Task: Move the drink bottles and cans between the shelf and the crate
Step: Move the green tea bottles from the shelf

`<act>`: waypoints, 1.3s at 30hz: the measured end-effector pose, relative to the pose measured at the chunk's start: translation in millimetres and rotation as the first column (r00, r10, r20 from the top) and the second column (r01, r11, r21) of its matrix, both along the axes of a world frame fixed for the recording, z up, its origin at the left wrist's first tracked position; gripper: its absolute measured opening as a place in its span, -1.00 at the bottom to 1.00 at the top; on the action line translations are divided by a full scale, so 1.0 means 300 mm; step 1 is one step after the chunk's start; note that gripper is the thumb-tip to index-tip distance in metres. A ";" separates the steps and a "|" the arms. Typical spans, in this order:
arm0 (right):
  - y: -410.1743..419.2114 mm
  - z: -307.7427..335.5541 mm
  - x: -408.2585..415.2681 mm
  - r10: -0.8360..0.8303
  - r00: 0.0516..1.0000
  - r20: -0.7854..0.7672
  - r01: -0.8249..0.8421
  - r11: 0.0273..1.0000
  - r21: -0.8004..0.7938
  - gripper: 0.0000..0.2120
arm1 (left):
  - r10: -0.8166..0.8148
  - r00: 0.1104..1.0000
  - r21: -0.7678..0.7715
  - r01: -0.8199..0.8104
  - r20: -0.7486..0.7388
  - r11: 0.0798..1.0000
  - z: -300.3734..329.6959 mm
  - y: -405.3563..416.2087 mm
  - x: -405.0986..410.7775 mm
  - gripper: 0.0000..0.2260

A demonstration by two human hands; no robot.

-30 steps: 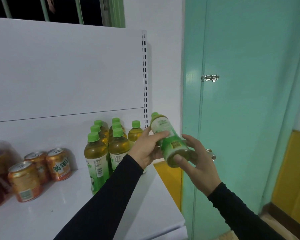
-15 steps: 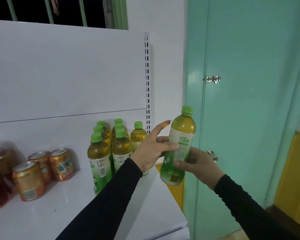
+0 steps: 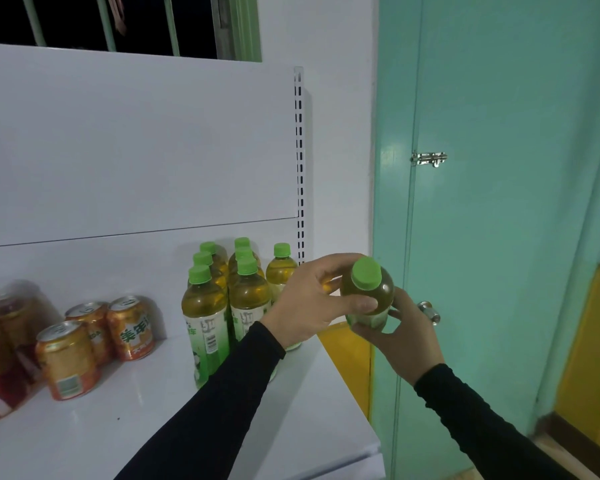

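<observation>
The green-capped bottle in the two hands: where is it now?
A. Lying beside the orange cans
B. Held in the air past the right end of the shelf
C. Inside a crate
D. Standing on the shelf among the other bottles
B: the left hand and right hand both grip the bottle in the air, past the right end of the shelf, its cap toward the camera.

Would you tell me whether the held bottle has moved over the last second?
Yes. The held bottle has swung from cap-left through upright, its cap now tipped toward the camera, beside the shelf upright.
</observation>
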State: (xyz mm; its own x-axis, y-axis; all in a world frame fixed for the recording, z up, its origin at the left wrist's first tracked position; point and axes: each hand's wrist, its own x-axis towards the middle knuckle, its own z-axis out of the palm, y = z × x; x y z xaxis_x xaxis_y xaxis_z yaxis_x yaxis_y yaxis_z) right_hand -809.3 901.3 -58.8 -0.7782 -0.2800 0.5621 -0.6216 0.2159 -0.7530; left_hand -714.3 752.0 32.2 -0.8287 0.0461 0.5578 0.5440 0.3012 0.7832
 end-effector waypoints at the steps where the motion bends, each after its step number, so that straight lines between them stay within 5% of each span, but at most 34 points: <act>1: 0.000 0.002 -0.003 -0.005 1.000 -0.018 0.005 1.000 0.001 -0.43 | -0.013 1.000 0.004 0.013 -0.021 1.000 -0.007 0.000 0.003 -0.58; 15: 0.005 -0.014 -0.016 -0.025 0.994 -0.106 0.033 0.996 0.078 -0.44 | -0.032 0.998 0.031 0.033 -0.048 0.999 -0.037 -0.022 0.000 -0.58; 22: 0.008 -0.016 -0.007 0.037 0.999 -0.037 -0.032 0.992 0.118 -0.42 | 0.095 0.995 -0.004 -0.095 -0.011 0.995 -0.009 -0.044 -0.010 -0.63; 28: -0.002 0.001 -0.006 0.132 0.991 0.002 -0.131 0.982 0.133 -0.44 | 0.235 0.971 -0.237 -0.241 -0.051 0.941 0.110 -0.086 -0.013 -0.61; 34: -0.018 0.037 -0.017 0.175 0.984 -0.043 -0.163 0.967 0.196 -0.47 | 0.330 0.939 -0.577 -0.325 -0.101 0.749 0.253 -0.149 -0.006 -0.68; 39: -0.070 0.089 -0.027 0.188 0.979 -0.075 -0.167 0.960 0.225 -0.57 | 0.353 0.932 -0.574 -0.337 -0.088 0.747 0.318 -0.172 -0.051 -0.75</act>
